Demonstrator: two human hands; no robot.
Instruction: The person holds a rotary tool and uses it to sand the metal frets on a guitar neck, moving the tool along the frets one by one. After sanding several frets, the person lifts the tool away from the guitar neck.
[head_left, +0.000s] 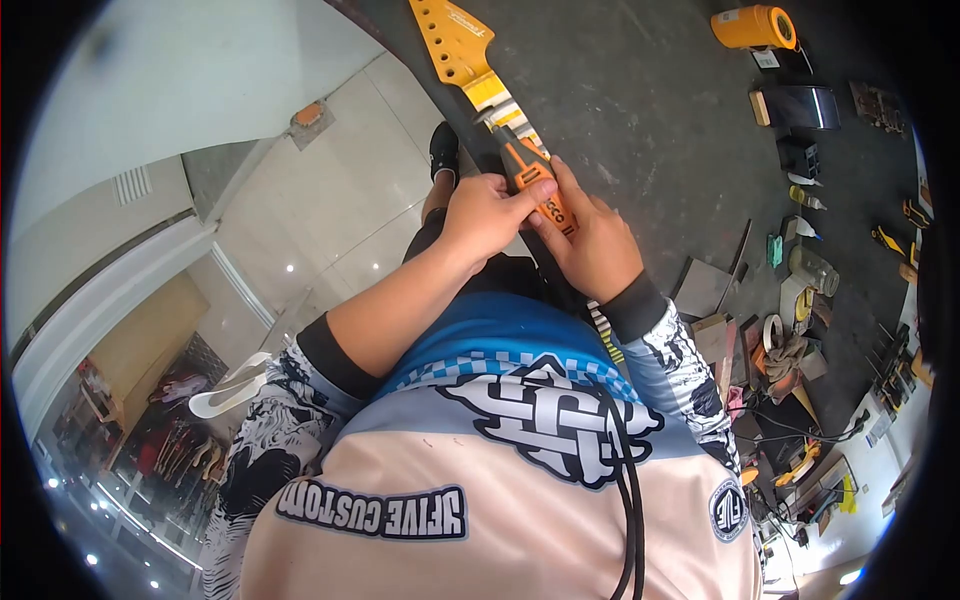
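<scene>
Step in hand: filing or dressing work on the guitar neck (470, 62), judged from the tool laid along its fingerboard.
Left hand (487, 215): closed on the orange-handled tool (530, 180) from the worktop's near edge, fingers wrapped over the handle.
Right hand (592, 245): also closed around the handle's lower part, thumb pressed along it, touching the left hand.
Tool position: handle between both hands, metal tip pointing up the neck toward the yellow headstock.
Guitar neck position: lying along the worktop's near edge, headstock far from the person; the lower end is hidden behind the hands.
Next move, judged: a steady push along the neck with both hands keeping the tool flat and in line.
Worktop (640, 110): dark, scuffed surface; an orange tape roll (755, 27) near the far corner, small tools and scraps spread along the right edge.
Room: pale tiled floor (330, 190) below the near edge, 1 shoe (444, 150) visible on it.
</scene>
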